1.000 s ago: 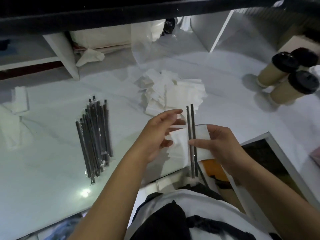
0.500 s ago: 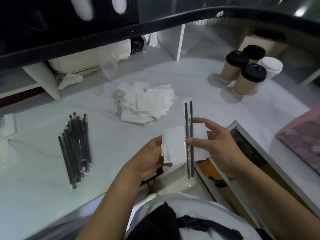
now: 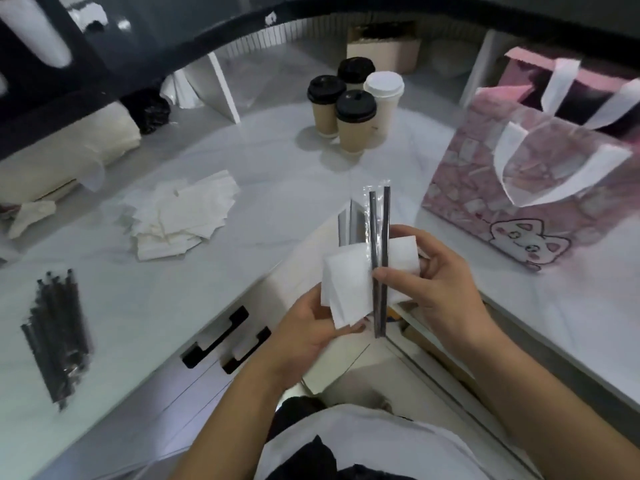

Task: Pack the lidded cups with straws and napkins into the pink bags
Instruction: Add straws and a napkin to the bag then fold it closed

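My right hand (image 3: pixel 433 282) pinches two wrapped black straws (image 3: pixel 379 237) upright against a white napkin (image 3: pixel 346 282). My left hand (image 3: pixel 311 327) holds the napkin's lower left corner from below. A pink bag (image 3: pixel 512 216) with white handles and a cat print stands open on the counter to the right. Several lidded paper cups (image 3: pixel 355 119), three with black lids and one white, stand at the back centre. A bundle of wrapped straws (image 3: pixel 55 334) lies at the left, and a loose pile of napkins (image 3: pixel 180 216) sits at mid-left.
The white counter (image 3: pixel 263 174) runs in an L around me, with drawers with black handles (image 3: pixel 221 337) below. A second pink bag (image 3: pixel 540 71) stands behind the first. A dark shelf edge hangs overhead. A cream bundle (image 3: pixel 62 157) sits under the shelf at left.
My view has swung right, bringing the pink bags into sight. My left hand has closed on the napkin's lower corner; my right hand keeps the straws and napkin.
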`<move>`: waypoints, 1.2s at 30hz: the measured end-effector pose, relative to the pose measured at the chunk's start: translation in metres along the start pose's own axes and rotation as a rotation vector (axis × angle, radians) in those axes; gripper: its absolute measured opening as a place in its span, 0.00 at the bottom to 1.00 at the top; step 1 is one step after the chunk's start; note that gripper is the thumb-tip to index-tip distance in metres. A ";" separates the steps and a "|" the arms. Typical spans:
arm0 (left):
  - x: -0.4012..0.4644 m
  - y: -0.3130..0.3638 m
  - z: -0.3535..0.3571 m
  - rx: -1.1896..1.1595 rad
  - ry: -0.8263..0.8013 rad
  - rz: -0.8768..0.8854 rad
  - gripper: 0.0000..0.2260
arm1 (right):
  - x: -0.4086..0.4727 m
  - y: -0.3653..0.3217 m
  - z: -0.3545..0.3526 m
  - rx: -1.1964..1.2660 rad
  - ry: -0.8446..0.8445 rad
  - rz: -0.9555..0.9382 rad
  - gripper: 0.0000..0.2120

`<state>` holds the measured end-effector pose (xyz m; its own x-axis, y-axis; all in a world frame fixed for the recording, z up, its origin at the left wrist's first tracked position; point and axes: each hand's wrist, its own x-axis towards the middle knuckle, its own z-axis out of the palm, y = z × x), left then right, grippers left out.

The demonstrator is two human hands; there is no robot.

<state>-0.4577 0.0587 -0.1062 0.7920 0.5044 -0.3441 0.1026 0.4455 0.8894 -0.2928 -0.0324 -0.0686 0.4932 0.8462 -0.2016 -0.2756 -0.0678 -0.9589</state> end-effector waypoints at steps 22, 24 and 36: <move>0.066 0.048 0.135 0.118 -0.289 0.279 0.16 | -0.047 -0.071 -0.097 0.094 0.295 -0.272 0.29; 0.072 0.057 0.133 0.068 -0.293 0.272 0.15 | -0.042 -0.080 -0.098 0.103 0.319 -0.294 0.30; 0.141 0.101 0.110 -0.163 -0.544 0.107 0.22 | 0.011 -0.113 -0.084 -0.077 0.386 -0.242 0.32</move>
<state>-0.2697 0.0937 -0.0321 0.9928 0.1191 -0.0118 -0.0552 0.5433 0.8377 -0.1871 -0.0601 0.0211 0.8111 0.5846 -0.0155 -0.0596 0.0563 -0.9966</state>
